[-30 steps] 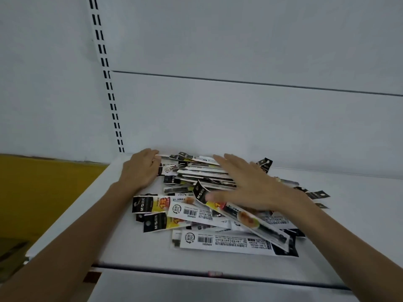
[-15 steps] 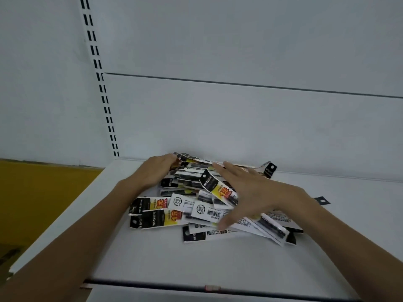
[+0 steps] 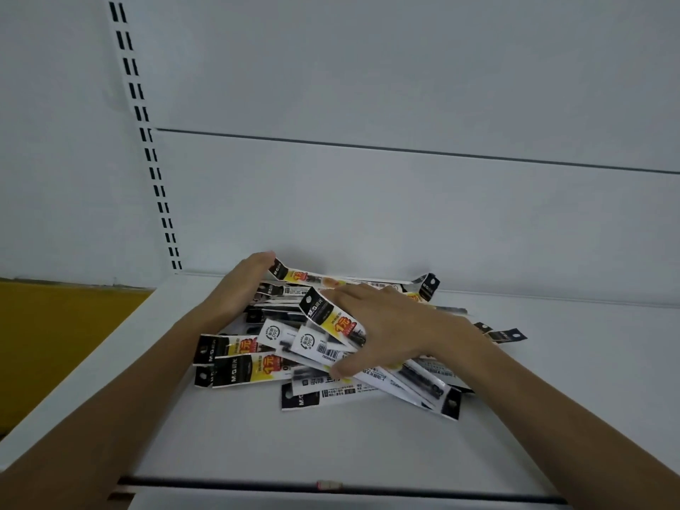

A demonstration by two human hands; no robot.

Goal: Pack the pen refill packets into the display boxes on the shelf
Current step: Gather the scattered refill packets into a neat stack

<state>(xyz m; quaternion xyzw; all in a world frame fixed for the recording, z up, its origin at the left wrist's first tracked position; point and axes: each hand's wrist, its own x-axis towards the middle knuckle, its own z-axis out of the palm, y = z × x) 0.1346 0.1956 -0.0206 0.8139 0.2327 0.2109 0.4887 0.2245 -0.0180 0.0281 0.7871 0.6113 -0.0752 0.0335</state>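
On white metal shelf (image 3: pixel 331 447), L hand (image 3: pixel 239 285) presses near-straight fingers vs. side of black-yellow-white plastic pen refill packet pile (image 3: pixel 254 369); R hand (image 3: pixel 390 325) apparently clasps top packets.

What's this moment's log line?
refill packets heaped on shelf | left hand presses heap's left side | right hand grips top packets | display boxes unseen

Two hands: left hand (image 3: pixel 239 290) at the heap's ten o'clock, right hand (image 3: pixel 392 325) on top. One shelf (image 3: pixel 257 447). Packets (image 3: pixel 254 371): more than ten, overlapped beyond exact counting.
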